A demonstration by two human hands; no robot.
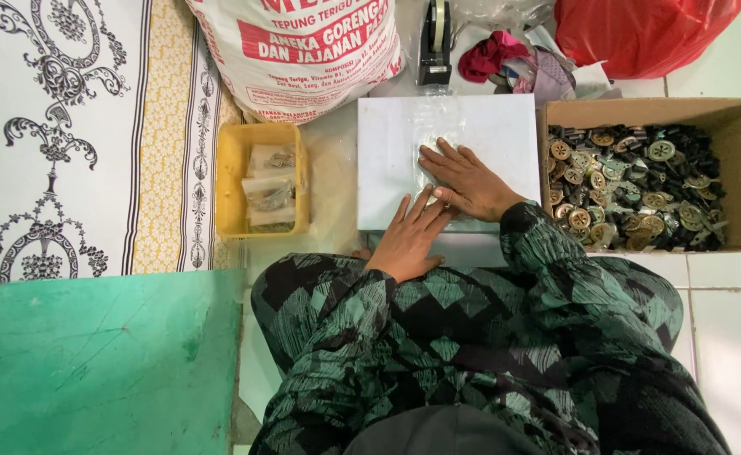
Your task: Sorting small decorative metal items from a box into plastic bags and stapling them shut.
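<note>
While you sit on the floor, your left hand and right hand press flat, fingers spread open, on a clear plastic bag atop the white board. Smoothing seems underway; next likely needs a gentle pinch.

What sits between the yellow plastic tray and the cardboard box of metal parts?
In the head view, a white flat board, with both hands pressing a clear plastic bag.

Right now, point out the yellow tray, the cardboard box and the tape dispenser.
yellow tray (229,181), head view, bare left wall.
cardboard box (737,177), head view, right inner wall.
tape dispenser (434,52), head view, black body.
</note>
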